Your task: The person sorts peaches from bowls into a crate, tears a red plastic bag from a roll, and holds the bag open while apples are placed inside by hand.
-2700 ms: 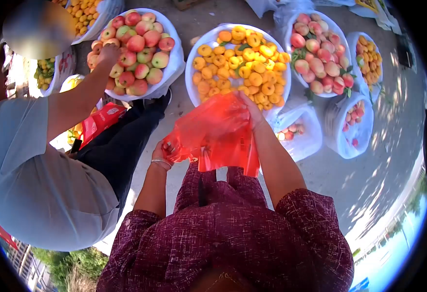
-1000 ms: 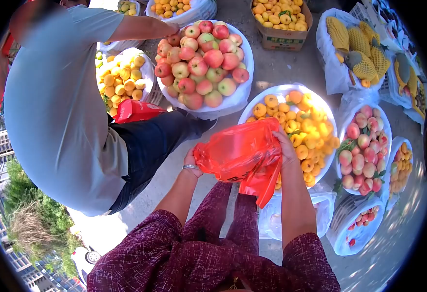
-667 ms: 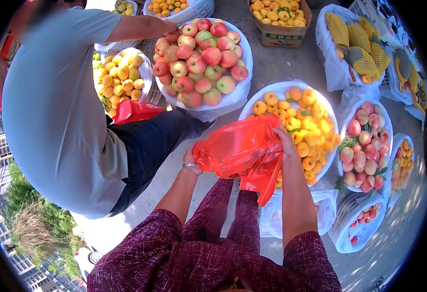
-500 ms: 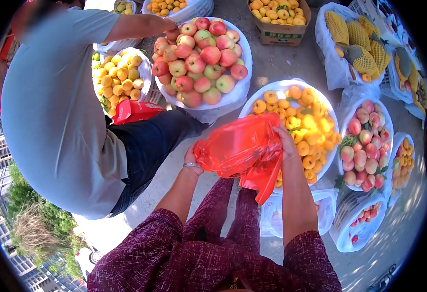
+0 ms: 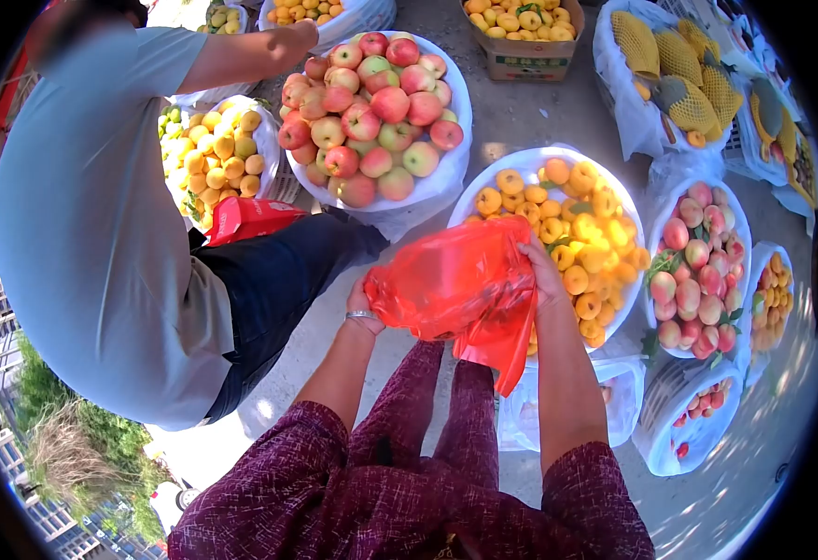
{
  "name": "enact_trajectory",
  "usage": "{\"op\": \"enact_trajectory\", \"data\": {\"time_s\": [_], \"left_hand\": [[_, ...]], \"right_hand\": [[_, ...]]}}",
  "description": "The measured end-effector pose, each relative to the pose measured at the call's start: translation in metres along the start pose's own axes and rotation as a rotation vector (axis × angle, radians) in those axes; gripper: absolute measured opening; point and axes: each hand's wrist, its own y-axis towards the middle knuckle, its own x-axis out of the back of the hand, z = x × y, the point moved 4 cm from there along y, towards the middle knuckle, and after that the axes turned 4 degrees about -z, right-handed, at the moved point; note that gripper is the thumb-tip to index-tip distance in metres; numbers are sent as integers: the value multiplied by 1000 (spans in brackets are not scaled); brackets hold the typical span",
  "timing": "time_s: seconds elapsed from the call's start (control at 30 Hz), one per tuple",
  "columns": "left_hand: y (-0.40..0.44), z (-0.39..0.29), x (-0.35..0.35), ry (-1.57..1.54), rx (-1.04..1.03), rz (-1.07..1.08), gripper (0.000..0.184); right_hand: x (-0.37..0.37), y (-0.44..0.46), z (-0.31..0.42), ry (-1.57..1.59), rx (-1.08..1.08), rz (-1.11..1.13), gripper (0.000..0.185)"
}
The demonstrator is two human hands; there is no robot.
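A red plastic bag (image 5: 451,280) is stretched between my two hands in front of my body, its handles hanging down toward the right. My left hand (image 5: 362,306), with a silver bracelet at the wrist, grips the bag's left side. My right hand (image 5: 544,273) is closed on its upper right edge. Whether anything lies inside the bag cannot be made out. Just behind my right hand is a round basket of yellow-orange flat peaches (image 5: 591,252). A large heap of red and green apples (image 5: 371,121) stands farther off, beyond the bag.
To my left a person in a grey shirt (image 5: 101,215) bends over, one arm reaching past the apples. A red bag (image 5: 255,219) is beside their leg. Pink peaches (image 5: 703,266), netted melons (image 5: 684,70) and a cardboard box of yellow fruit (image 5: 530,63) stand around.
The other person's hand has lifted slightly away from the apples' edge. My view has shifted a little. Both my hands still hold the red bag, which has changed shape slightly.
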Motion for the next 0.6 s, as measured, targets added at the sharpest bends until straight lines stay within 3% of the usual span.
{"op": "enact_trajectory", "data": {"time_s": [0.27,0.6], "left_hand": [[0,-2,-10,27,14,128,45],[-37,-22,-31,83,-76,99,49]], "right_hand": [[-14,-5,8,-20,5,24,60],[-32,-17,16,-46,-11,42,59]]}}
